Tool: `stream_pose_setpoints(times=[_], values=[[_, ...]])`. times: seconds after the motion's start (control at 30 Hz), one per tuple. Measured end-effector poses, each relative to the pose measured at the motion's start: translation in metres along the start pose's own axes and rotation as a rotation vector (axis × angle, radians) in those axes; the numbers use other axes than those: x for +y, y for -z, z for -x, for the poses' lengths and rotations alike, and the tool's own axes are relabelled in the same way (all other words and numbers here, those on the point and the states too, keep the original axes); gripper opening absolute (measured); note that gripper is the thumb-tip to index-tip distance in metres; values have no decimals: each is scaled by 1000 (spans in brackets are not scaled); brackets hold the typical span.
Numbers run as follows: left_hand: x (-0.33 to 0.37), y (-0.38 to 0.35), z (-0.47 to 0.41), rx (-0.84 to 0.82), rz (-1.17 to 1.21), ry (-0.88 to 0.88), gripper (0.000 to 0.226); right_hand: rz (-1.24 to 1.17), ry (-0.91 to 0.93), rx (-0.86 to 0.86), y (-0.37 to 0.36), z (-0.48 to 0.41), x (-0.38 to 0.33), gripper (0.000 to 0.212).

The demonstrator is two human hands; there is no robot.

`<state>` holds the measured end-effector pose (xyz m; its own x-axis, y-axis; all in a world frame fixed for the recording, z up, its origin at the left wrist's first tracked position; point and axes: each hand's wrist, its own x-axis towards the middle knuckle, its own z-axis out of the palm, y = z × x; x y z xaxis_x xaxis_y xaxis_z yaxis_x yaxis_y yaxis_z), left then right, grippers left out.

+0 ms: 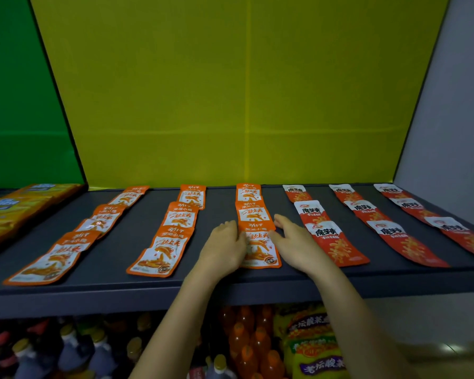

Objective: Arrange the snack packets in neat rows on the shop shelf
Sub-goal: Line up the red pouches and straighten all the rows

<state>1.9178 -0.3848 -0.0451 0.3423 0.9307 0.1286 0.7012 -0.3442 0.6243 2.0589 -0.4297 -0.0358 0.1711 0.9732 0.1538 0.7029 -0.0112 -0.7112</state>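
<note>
Orange-and-white snack packets lie in three rows on the dark shelf [112, 258]; red-and-white packets fill three rows to the right. The front orange packet [259, 247] of the third row lies flat between my hands. My left hand [225, 247] rests against its left edge with fingers laid forward. My right hand [293, 242] touches its right edge, fingers straight and spread. Behind it lie two more orange packets [251, 212]. The nearest red packet [331, 242] is just right of my right hand.
Yellow boxes [14, 212] are stacked at the shelf's far left. A yellow back panel [230, 105] closes the shelf behind. Below the shelf edge stand drink bottles [246, 343] and yellow noodle packs [315, 346].
</note>
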Motion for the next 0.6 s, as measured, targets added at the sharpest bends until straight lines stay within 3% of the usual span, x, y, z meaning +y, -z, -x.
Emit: stream_pose_setpoints(times=[0.2,0.6], values=[[-3,-9,12,103,-228,-22,45,55,34,69,-3,11,2,43],[0,-12,16,146,-287,-31,50,112,88,117,-6,13,3,41]])
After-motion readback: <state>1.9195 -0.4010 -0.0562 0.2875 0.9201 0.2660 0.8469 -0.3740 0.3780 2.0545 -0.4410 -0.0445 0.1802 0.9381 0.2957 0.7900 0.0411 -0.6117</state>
